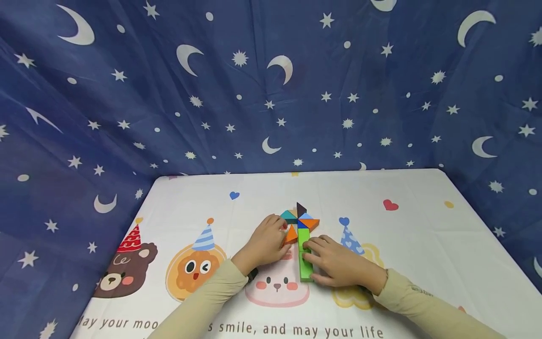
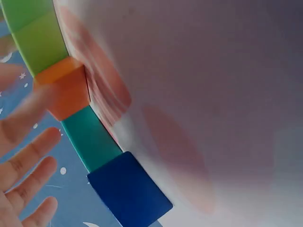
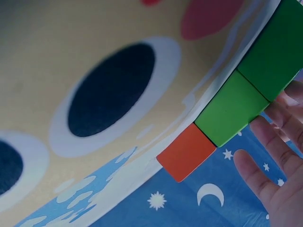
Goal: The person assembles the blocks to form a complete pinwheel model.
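Two green blocks (image 1: 305, 266) lie end to end in a column on the white tablecloth. Above them, several triangular blocks fan out like a pinwheel: a teal block (image 1: 290, 215), a dark block (image 1: 301, 210) and an orange block on the right (image 1: 311, 223) among them. My left hand (image 1: 267, 240) is beside a second orange block (image 1: 290, 235) at the pinwheel's lower left, fingers extended in the left wrist view. With its fingertips at the green column, my right hand (image 1: 334, 261) comes in from the right, fingers mostly straight in the right wrist view.
The tablecloth (image 1: 423, 263) carries printed cartoon faces, hearts and lettering. A small dark object (image 1: 252, 274) shows partly behind the left wrist. A blue curtain (image 1: 313, 127) with moons and stars stands behind the table and along its sides.
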A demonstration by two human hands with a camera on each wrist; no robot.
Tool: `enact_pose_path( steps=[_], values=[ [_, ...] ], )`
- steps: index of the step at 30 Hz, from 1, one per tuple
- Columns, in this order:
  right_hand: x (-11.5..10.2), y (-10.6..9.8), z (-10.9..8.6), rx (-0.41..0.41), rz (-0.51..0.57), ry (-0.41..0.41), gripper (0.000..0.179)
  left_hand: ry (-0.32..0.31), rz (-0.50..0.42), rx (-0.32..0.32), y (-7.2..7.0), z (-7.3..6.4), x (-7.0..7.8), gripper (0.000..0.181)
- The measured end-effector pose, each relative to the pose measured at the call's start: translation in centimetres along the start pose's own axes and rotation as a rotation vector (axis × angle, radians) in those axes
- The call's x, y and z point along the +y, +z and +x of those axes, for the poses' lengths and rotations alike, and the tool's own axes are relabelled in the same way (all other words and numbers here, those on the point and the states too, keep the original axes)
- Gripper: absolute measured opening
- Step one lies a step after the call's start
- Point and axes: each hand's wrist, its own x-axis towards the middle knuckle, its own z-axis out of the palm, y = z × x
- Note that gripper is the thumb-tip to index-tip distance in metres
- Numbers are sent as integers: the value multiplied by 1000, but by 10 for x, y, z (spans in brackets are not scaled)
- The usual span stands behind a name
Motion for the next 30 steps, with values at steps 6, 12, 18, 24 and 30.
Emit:
enact_pose_path(
  steps=[6,12,18,24,30],
  values=[
    [-1,2,-1,13,0,0,38,-7,0,48,2,4,-1,23],
    [-1,2,0,2,3,5,38,0,32,24,3,5,-8,18],
    [-1,1,0,0,-2,5,39,-32,68,6,-3,-4,-13,21],
    [0,1,0,0,-2,-1,40,-61,100,26,-5,-12,-11,25],
    [-1,0,0,10,-2,-3,40,-71,104,-16,-4,-11,-2,27]
  ],
)
